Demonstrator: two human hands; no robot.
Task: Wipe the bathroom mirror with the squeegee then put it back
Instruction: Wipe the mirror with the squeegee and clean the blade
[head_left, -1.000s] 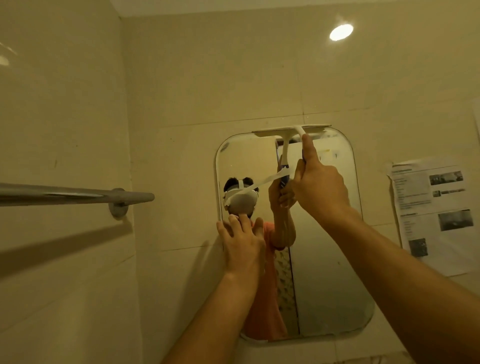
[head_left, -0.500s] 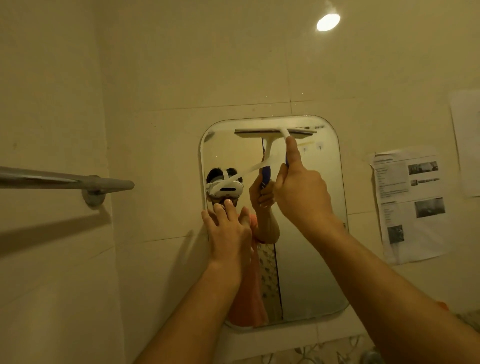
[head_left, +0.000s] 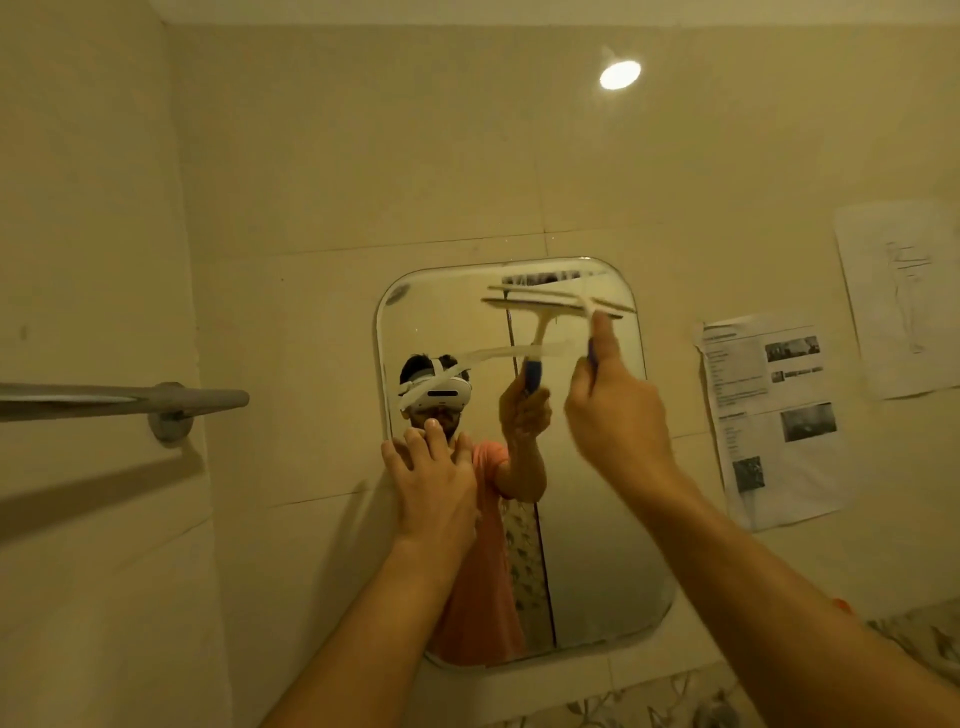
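A rounded rectangular mirror hangs on the tiled wall in front of me. My right hand grips the blue handle of a white squeegee, index finger stretched up along its neck. The squeegee's blade lies across the upper right of the glass, just below a streak of foam at the top edge. My left hand rests flat with spread fingers on the mirror's left edge. The glass reflects the squeegee, my arm and an orange shirt.
A metal towel bar sticks out from the left wall at hand height. Two printed sheets, a printed page and a paper sheet, are stuck to the wall right of the mirror. A ceiling light glows above. Patterned tiles run below the mirror.
The squeegee blade has come down from the mirror's top edge to a little below it and tilted, leaving foam above. My left hand stays on the left edge.
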